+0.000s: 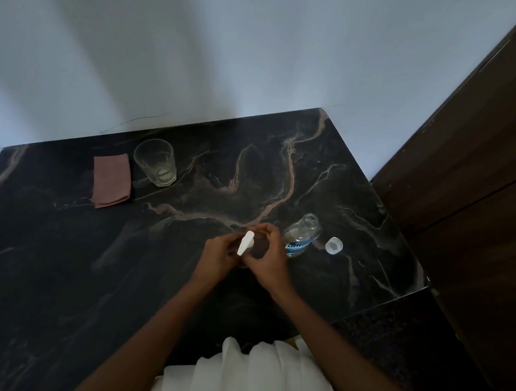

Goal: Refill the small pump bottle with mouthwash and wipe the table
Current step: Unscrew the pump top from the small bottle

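The small pump bottle stands on the dark marble table between my hands; only its white pump head shows clearly. My left hand wraps the bottle's body from the left. My right hand closes around the top at the pump collar. Just to the right stands the clear mouthwash bottle with a blue label, uncapped. Its clear cap lies on the table further right. A folded pink cloth lies at the far left.
An empty drinking glass stands beside the cloth near the wall. A dark wooden door borders the table's right side. The table's near right corner is close to the cap.
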`<state>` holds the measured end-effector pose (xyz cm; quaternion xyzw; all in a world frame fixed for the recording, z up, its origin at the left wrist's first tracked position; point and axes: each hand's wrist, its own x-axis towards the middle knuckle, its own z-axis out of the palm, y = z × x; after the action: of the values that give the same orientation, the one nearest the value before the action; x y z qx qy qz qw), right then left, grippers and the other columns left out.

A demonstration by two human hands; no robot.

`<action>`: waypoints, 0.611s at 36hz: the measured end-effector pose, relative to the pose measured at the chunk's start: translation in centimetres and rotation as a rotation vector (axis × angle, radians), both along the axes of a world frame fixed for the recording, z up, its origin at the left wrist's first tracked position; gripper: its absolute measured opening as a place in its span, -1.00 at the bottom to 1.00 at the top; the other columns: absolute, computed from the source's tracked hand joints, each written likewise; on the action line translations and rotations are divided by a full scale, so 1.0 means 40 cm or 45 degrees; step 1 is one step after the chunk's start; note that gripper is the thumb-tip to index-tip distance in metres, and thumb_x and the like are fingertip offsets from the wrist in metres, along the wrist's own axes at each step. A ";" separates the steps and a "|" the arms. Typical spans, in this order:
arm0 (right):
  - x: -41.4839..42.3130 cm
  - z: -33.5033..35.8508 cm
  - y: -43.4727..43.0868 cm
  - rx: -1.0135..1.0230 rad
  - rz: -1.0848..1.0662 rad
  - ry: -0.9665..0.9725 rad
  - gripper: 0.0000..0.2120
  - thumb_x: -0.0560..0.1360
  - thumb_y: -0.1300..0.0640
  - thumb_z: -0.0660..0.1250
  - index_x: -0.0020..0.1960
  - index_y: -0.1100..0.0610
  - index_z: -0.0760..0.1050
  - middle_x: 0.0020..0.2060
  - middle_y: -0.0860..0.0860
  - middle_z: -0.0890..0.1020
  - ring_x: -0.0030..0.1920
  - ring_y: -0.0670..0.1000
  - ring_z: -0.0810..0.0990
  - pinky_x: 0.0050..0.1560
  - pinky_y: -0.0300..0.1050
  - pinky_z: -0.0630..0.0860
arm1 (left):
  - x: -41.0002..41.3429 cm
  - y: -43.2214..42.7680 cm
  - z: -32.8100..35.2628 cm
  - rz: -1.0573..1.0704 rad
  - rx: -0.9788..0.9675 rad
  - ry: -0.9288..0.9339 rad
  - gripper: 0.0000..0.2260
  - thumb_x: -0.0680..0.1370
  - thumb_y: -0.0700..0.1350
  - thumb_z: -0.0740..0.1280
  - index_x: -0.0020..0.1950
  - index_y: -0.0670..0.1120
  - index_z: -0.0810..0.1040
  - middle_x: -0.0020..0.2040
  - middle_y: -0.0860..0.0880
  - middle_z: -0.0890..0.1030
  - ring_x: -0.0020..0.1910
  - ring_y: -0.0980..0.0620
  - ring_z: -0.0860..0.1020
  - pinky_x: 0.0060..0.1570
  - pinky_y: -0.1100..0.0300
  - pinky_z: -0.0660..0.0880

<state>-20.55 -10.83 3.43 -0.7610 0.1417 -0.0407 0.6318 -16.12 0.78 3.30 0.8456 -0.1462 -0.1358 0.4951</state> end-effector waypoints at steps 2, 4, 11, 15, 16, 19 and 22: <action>0.004 0.001 0.005 -0.048 -0.040 0.001 -0.57 0.31 0.23 0.48 0.04 -0.03 0.35 -0.05 -0.15 0.48 0.02 -0.18 0.46 0.01 -0.38 0.42 | 0.000 0.000 -0.001 -0.004 0.003 0.003 -0.63 0.36 -0.31 0.42 0.16 -0.17 0.55 0.01 -0.06 0.64 -0.17 0.36 0.48 -0.20 0.64 0.35; 0.009 0.001 0.007 -0.087 -0.060 -0.005 -0.65 0.32 0.22 0.47 -0.05 -0.04 0.37 -0.10 -0.11 0.50 -0.02 -0.11 0.48 -0.01 -0.28 0.46 | 0.000 -0.001 -0.002 -0.009 -0.003 0.024 -0.61 0.35 -0.33 0.42 0.17 -0.18 0.53 0.00 -0.02 0.61 -0.20 0.41 0.46 -0.23 0.64 0.35; 0.002 0.003 0.004 -0.050 -0.024 -0.071 -0.65 0.36 0.31 0.42 -0.05 -0.06 0.42 -0.13 -0.12 0.55 -0.06 -0.16 0.54 0.00 -0.23 0.51 | 0.000 0.000 -0.012 -0.003 -0.019 0.039 -0.63 0.38 -0.34 0.39 0.18 -0.18 0.53 0.03 -0.08 0.63 -0.18 0.42 0.47 -0.20 0.63 0.37; -0.004 -0.007 0.004 0.012 -0.038 -0.084 -0.57 0.35 0.35 0.40 0.08 -0.03 0.40 -0.03 -0.15 0.54 0.05 -0.21 0.52 0.13 -0.24 0.48 | 0.000 -0.001 -0.010 -0.002 -0.013 0.047 -0.63 0.37 -0.35 0.39 0.17 -0.18 0.53 -0.03 0.04 0.58 -0.17 0.39 0.47 -0.20 0.64 0.36; -0.004 -0.009 0.006 0.017 -0.049 -0.076 -0.55 0.34 0.34 0.41 0.08 -0.08 0.38 -0.02 -0.16 0.54 0.06 -0.22 0.51 0.13 -0.27 0.47 | 0.000 -0.001 -0.010 -0.002 -0.015 0.046 -0.63 0.37 -0.35 0.39 0.17 -0.17 0.54 -0.05 0.07 0.56 -0.18 0.40 0.47 -0.20 0.64 0.36; -0.001 -0.014 0.012 -0.030 -0.101 -0.058 -0.51 0.30 0.30 0.48 0.00 -0.17 0.37 -0.03 -0.15 0.53 0.05 -0.22 0.50 0.10 -0.32 0.45 | -0.001 -0.001 -0.007 0.002 0.005 0.015 -0.64 0.38 -0.38 0.36 0.16 -0.18 0.54 -0.08 0.08 0.55 -0.20 0.43 0.46 -0.24 0.66 0.33; 0.005 -0.018 0.014 -0.098 -0.143 -0.061 -0.55 0.26 0.27 0.51 -0.09 -0.16 0.38 -0.12 -0.14 0.53 -0.06 -0.21 0.51 -0.04 -0.44 0.42 | -0.001 -0.002 -0.006 0.011 0.018 0.005 -0.63 0.39 -0.38 0.34 0.17 -0.18 0.54 -0.02 0.00 0.60 -0.13 0.27 0.51 -0.20 0.66 0.32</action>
<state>-20.34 -10.27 2.71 -0.7743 0.1675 -0.0995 0.6021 -16.18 0.70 3.08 0.8494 -0.1407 -0.1362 0.4901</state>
